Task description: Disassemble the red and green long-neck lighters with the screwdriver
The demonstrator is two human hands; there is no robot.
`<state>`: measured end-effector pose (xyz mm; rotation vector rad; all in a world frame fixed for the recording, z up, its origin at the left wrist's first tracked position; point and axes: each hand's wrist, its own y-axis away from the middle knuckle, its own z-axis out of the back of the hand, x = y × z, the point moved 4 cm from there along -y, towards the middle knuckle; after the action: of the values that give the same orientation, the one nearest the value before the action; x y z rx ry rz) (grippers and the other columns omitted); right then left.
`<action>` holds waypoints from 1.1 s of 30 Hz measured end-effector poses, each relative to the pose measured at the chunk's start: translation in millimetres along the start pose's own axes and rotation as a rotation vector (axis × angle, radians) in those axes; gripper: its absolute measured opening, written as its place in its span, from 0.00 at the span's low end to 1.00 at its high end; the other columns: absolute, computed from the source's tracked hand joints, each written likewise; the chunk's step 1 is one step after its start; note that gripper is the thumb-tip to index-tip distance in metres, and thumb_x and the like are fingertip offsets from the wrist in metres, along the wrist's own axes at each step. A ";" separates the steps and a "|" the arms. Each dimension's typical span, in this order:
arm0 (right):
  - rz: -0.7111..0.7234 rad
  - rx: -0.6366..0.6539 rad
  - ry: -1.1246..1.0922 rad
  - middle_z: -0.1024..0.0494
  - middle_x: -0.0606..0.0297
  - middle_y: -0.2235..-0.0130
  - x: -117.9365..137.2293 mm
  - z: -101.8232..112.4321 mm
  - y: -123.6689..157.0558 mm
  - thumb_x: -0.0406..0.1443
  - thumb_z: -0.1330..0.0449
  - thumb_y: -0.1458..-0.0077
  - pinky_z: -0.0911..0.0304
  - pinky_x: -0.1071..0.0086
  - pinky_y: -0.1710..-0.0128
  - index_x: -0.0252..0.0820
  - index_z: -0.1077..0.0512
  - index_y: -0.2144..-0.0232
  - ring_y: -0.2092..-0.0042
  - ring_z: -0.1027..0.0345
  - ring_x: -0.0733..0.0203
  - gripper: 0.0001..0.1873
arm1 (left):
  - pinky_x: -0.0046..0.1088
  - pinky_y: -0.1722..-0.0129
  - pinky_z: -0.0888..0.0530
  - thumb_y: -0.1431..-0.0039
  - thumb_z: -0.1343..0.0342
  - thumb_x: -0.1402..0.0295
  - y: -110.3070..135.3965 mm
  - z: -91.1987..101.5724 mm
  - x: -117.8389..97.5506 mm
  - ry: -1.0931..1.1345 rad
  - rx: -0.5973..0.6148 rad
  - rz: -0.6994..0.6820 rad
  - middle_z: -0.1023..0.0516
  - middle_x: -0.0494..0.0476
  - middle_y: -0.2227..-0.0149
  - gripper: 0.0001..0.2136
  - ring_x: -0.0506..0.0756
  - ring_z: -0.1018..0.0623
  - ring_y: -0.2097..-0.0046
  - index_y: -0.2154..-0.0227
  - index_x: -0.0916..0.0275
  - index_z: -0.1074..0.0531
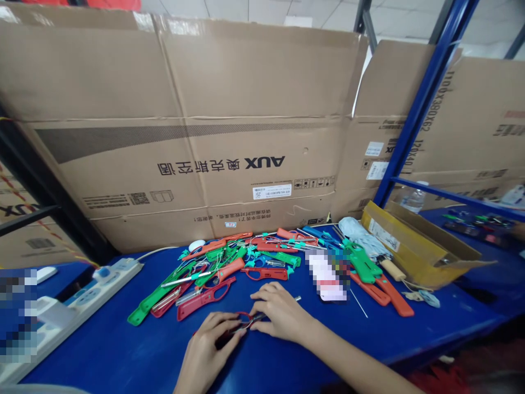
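My left hand (217, 339) is closed around a red lighter casing (245, 314), most of it hidden under the fingers; the trigger loop shows at their tips. Close beside it, my right hand (279, 314) pinches a thin metal lighter tube (298, 299), whose end sticks out past the knuckles. A light wire seems to run between the fingertips, but the joint itself is too small to make out. Behind the hands lies a pile of lighter parts, with a red casing half (205, 298), a green casing half (158, 298) and another red casing (266, 273) nearest.
A white power strip (88, 306) runs along the left of the blue table (135, 355). To the right are a pixelated phone (327, 276), orange casings (394, 296), a thin white stick (359, 304) and a yellow open box (414, 246). Cardboard (246, 82) walls the back.
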<state>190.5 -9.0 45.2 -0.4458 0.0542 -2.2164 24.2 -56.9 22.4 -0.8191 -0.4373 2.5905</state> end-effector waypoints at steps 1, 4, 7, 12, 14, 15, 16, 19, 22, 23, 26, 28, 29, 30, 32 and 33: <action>0.004 -0.016 -0.020 0.26 0.64 0.51 1.1 -0.1 -0.3 0.44 0.38 0.48 0.47 0.63 0.49 0.45 0.25 0.63 0.49 0.37 0.58 0.12 | 0.28 0.59 0.22 0.42 0.45 0.60 0.3 0.0 1.4 0.007 0.007 -0.002 0.21 0.53 0.60 0.08 0.55 0.22 0.58 0.63 0.52 0.23; 0.040 -0.030 -0.078 0.26 0.65 0.51 6.4 -3.6 -2.0 0.42 0.39 0.46 0.48 0.66 0.47 0.45 0.26 0.64 0.48 0.38 0.62 0.09 | 0.27 0.58 0.23 0.41 0.45 0.61 1.3 1.7 5.7 0.024 0.026 -0.012 0.21 0.54 0.59 0.08 0.54 0.22 0.57 0.62 0.52 0.23; 0.064 -0.030 -0.106 0.26 0.65 0.50 9.8 -9.3 -4.3 0.39 0.41 0.44 0.50 0.67 0.46 0.45 0.26 0.65 0.47 0.39 0.62 0.06 | 0.27 0.57 0.23 0.40 0.46 0.63 1.9 3.3 7.3 0.031 0.066 -0.028 0.22 0.54 0.58 0.08 0.54 0.22 0.57 0.61 0.53 0.23; 0.071 -0.012 -0.147 0.25 0.66 0.52 7.4 -16.0 -7.5 0.37 0.41 0.44 0.50 0.68 0.47 0.44 0.26 0.65 0.48 0.38 0.63 0.06 | 0.27 0.56 0.23 0.40 0.47 0.65 4.2 3.2 6.5 0.023 0.083 -0.016 0.22 0.55 0.58 0.08 0.54 0.22 0.56 0.61 0.53 0.23; 0.079 -0.010 -0.158 0.25 0.66 0.52 6.0 -18.0 -8.6 0.37 0.41 0.45 0.50 0.68 0.47 0.44 0.27 0.65 0.49 0.37 0.63 0.05 | 0.28 0.57 0.23 0.40 0.47 0.66 5.3 2.8 6.8 0.014 0.073 -0.007 0.22 0.56 0.58 0.08 0.55 0.22 0.56 0.62 0.54 0.23; 0.084 -0.014 -0.160 0.25 0.66 0.52 5.5 -19.2 -9.1 0.36 0.41 0.45 0.50 0.68 0.47 0.43 0.27 0.65 0.49 0.37 0.63 0.05 | 0.28 0.57 0.23 0.40 0.47 0.66 5.7 2.6 7.3 0.011 0.070 -0.002 0.22 0.56 0.58 0.08 0.55 0.22 0.56 0.62 0.54 0.23; 0.091 -0.019 -0.158 0.25 0.66 0.52 5.1 -20.6 -9.5 0.36 0.42 0.45 0.50 0.68 0.47 0.43 0.27 0.65 0.49 0.37 0.63 0.05 | 0.27 0.57 0.23 0.40 0.47 0.66 6.0 2.6 8.1 0.009 0.067 0.001 0.22 0.56 0.59 0.08 0.55 0.22 0.56 0.63 0.54 0.23; 0.111 -0.048 -0.136 0.25 0.68 0.53 4.4 -25.5 -9.3 0.36 0.43 0.43 0.50 0.68 0.47 0.44 0.28 0.64 0.50 0.38 0.63 0.05 | 0.26 0.58 0.23 0.41 0.46 0.67 6.2 3.1 11.3 0.025 0.062 0.007 0.21 0.55 0.60 0.06 0.54 0.22 0.57 0.65 0.54 0.24; 0.150 -0.079 -0.090 0.25 0.68 0.52 4.7 -28.8 -7.1 0.36 0.45 0.41 0.50 0.68 0.46 0.44 0.29 0.63 0.51 0.38 0.63 0.06 | 0.24 0.60 0.23 0.42 0.45 0.67 5.4 3.4 14.0 0.054 0.071 0.007 0.21 0.55 0.61 0.05 0.54 0.22 0.59 0.65 0.55 0.24; 0.166 -0.084 -0.068 0.25 0.68 0.52 4.9 -29.4 -5.9 0.36 0.45 0.41 0.50 0.67 0.46 0.44 0.30 0.62 0.51 0.38 0.62 0.06 | 0.24 0.60 0.23 0.42 0.45 0.67 5.0 3.2 14.9 0.063 0.076 0.015 0.21 0.55 0.62 0.05 0.53 0.22 0.59 0.65 0.55 0.25; 0.211 -0.082 -0.013 0.26 0.66 0.51 4.6 -30.0 -1.9 0.35 0.47 0.39 0.51 0.65 0.45 0.44 0.30 0.61 0.50 0.38 0.61 0.07 | 0.23 0.60 0.23 0.42 0.45 0.67 4.3 2.1 17.5 0.083 0.077 0.044 0.21 0.55 0.62 0.04 0.53 0.21 0.60 0.66 0.56 0.25; 0.212 -0.082 0.003 0.27 0.66 0.50 3.0 -29.9 0.5 0.35 0.48 0.39 0.52 0.65 0.44 0.44 0.30 0.60 0.49 0.38 0.61 0.07 | 0.22 0.60 0.23 0.42 0.45 0.66 4.3 1.1 19.1 0.096 0.066 0.052 0.21 0.54 0.63 0.04 0.53 0.21 0.61 0.66 0.55 0.26; 0.206 -0.079 0.007 0.27 0.66 0.50 2.1 -30.0 1.2 0.35 0.48 0.39 0.51 0.64 0.44 0.45 0.30 0.60 0.49 0.38 0.61 0.07 | 0.22 0.60 0.23 0.42 0.45 0.66 4.4 0.8 19.9 0.102 0.056 0.051 0.21 0.53 0.63 0.04 0.52 0.21 0.61 0.66 0.55 0.26; 0.199 -0.075 0.012 0.27 0.66 0.50 1.3 -30.1 1.5 0.35 0.47 0.39 0.51 0.64 0.45 0.45 0.30 0.60 0.49 0.38 0.61 0.07 | 0.23 0.61 0.23 0.42 0.45 0.65 4.4 0.6 20.6 0.107 0.046 0.051 0.21 0.53 0.63 0.04 0.52 0.21 0.61 0.65 0.55 0.26; 0.197 -0.069 0.022 0.27 0.66 0.49 1.4 -30.4 0.9 0.36 0.47 0.40 0.50 0.64 0.46 0.44 0.30 0.60 0.49 0.38 0.61 0.07 | 0.24 0.61 0.23 0.41 0.46 0.65 4.5 0.7 21.6 0.111 0.031 0.052 0.20 0.53 0.64 0.05 0.53 0.21 0.62 0.65 0.54 0.26; 0.200 -0.068 0.024 0.27 0.66 0.49 2.1 -30.2 -0.1 0.36 0.47 0.40 0.49 0.64 0.46 0.44 0.30 0.60 0.49 0.38 0.61 0.08 | 0.24 0.61 0.23 0.41 0.46 0.64 4.4 0.8 21.6 0.108 0.033 0.052 0.20 0.53 0.64 0.06 0.53 0.21 0.62 0.64 0.54 0.25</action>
<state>179.1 -14.0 17.5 -0.4314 0.1796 -2.0277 6.2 -51.1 10.9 -0.9656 -0.3451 2.5778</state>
